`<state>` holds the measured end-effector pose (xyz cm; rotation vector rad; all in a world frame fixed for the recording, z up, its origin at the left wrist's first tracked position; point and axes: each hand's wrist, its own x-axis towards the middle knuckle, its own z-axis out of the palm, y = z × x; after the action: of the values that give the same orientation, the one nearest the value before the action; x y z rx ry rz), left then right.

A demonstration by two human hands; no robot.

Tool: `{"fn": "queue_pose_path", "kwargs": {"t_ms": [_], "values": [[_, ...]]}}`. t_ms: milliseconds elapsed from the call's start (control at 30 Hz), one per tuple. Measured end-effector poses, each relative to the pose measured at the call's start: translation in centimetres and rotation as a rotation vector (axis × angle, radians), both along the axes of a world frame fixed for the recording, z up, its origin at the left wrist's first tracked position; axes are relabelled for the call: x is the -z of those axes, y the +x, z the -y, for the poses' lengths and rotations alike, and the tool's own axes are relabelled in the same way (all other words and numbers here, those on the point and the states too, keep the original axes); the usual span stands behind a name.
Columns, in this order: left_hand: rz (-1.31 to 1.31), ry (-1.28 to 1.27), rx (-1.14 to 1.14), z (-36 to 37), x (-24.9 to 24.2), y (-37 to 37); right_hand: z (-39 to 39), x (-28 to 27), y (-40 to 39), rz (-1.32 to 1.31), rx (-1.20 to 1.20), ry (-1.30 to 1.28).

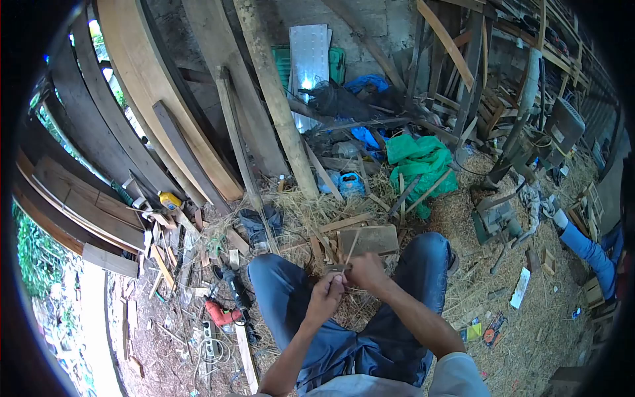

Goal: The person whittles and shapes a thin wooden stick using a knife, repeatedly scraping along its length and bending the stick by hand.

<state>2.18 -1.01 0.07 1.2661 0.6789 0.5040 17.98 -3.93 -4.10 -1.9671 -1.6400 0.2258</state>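
- The left hand (326, 296) is closed in a pinch on a small piece (337, 268), just on the near side of the wooden block (377, 240)
- The right hand (369, 272) is curled tight, apparently around the thin stick (353, 247), whose upper part shows in front of the block; its exact finger hold is hidden
- For good control, the left pinch should be firm and steady while the right hand makes small, even movements, with fingertips out of the stick's line
- Resting the forearms on the thighs would probably cut wobble; too much force could snap so slender a stick
- The knees stand on either side of the block, so elbow room between them looks tight
- Left of the block and nearer the body, a red power tool (221, 313), a dark power tool (236, 289) and a loose cable (213, 357) lie beside the left leg, a likely snag for that foot
- Right of the block and nearer the body lie orange-handled pliers (492, 331); a green sheet (423, 165) lies beyond it, and another person's blue sleeve or trouser leg (589, 255) shows far to its right
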Motion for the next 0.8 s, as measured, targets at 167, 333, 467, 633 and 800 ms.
{"fn": "queue_pose_path", "kwargs": {"t_ms": [167, 333, 467, 633, 800], "values": [[-0.141, 0.308, 0.001, -0.7, 0.2, 0.3, -1.7, -1.8, 1.5, -0.077, 0.188, -0.083], [-0.102, 0.385, 0.030, 0.3, 0.7, 0.0, -1.5, -3.6, 3.9, -0.206, 0.401, -0.027], [0.005, 0.047, -0.013, -0.1, -0.3, 0.4, -1.8, 0.7, 4.1, -0.266, 0.428, -0.080], [0.079, -0.148, -0.001, -0.7, -3.1, 0.4, -0.6, 2.0, 6.0, -0.441, 0.339, 0.002], [0.195, -0.267, -0.013, -1.1, -5.0, -0.4, 0.2, 0.2, 5.0, -0.381, 0.223, -0.153]]}}
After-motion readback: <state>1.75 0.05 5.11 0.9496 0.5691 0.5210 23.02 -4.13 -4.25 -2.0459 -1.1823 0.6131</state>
